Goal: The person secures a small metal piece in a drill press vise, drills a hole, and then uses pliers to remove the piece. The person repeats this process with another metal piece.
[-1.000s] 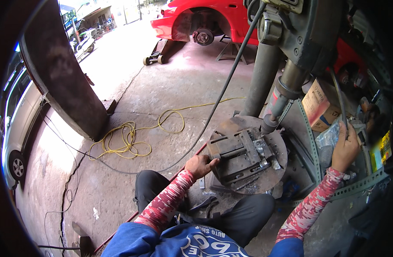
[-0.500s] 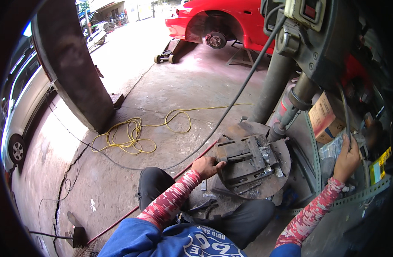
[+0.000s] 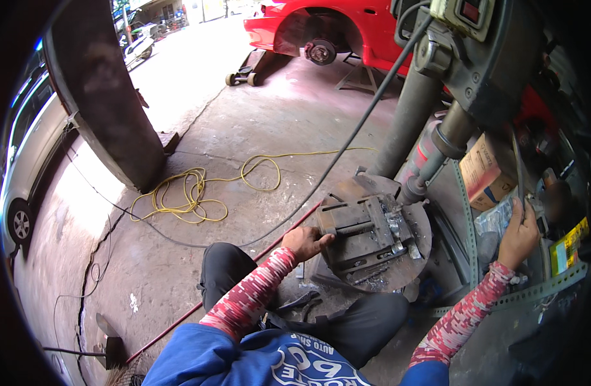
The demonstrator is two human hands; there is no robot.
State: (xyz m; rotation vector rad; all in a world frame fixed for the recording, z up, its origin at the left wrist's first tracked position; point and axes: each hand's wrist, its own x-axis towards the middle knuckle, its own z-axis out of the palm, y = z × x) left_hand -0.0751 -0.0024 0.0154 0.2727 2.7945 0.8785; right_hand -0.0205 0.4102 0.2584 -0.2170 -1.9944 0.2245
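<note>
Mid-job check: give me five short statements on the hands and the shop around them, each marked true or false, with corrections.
1. The left hand is at the screw end of the machine vise. True.
2. Both hands are on the vise. False: the right hand grips a dark lever.
3. The yellow cord lies in loops on the concrete floor. True.
4. Every car in view has its wheels on. False: the red car shows a bare brake disc.
5. A cardboard box is right of the vise. True.

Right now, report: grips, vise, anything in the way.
Left grip at screw end of vise. Right grip closed on lever. Vise on round table. Shavings litter vise; spindle close beside.
</note>
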